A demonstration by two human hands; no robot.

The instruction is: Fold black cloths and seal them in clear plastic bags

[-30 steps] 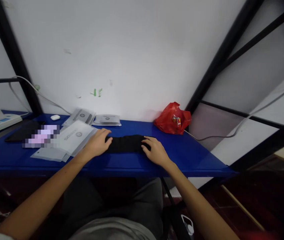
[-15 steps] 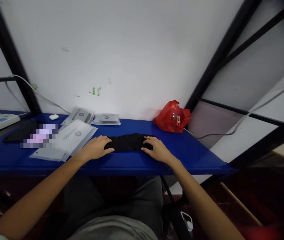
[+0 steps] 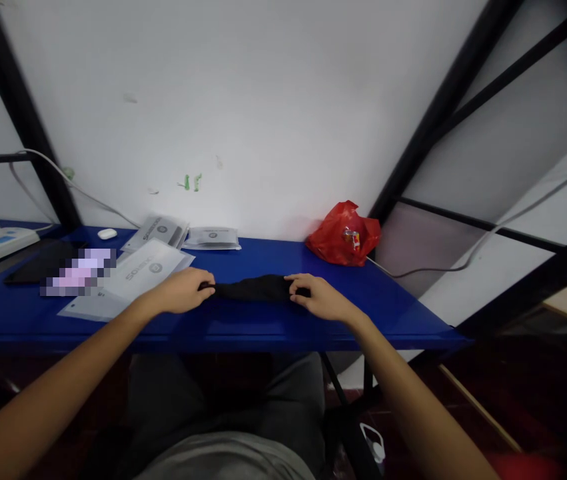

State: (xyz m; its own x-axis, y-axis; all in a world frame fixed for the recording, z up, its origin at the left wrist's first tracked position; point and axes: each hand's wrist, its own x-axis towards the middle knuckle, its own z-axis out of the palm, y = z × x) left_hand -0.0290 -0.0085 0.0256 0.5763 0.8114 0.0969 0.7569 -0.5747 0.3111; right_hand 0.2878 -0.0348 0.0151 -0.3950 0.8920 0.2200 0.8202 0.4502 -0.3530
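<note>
A long, narrow piece of black cloth [image 3: 256, 289] lies across the blue table near its front edge. It is bunched and narrow at the left and wider toward the right. My left hand [image 3: 183, 290] pinches its left end between thumb and fingers. At the other end, my right hand [image 3: 323, 298] has its fingers curled down with the cloth's right end between thumb and fingers. Flat translucent plastic packages with printed lettering [image 3: 146, 270] lie just beyond my left forearm. The ends of the cloth are partly hidden by my fingers.
On the blue table [image 3: 263, 327], a red plastic bag [image 3: 343, 237] sits back right. Another plastic package [image 3: 212, 238] lies by the wall. To the left are a white earphone case [image 3: 107, 234], a dark flat item [image 3: 38, 263], a blurred-out patch and a power strip [image 3: 0, 247].
My left hand has gone from lying spread on the cloth to pinching its end, slightly further left. The right fingers have curled in. The cloth's left part has become narrower and bunched.
</note>
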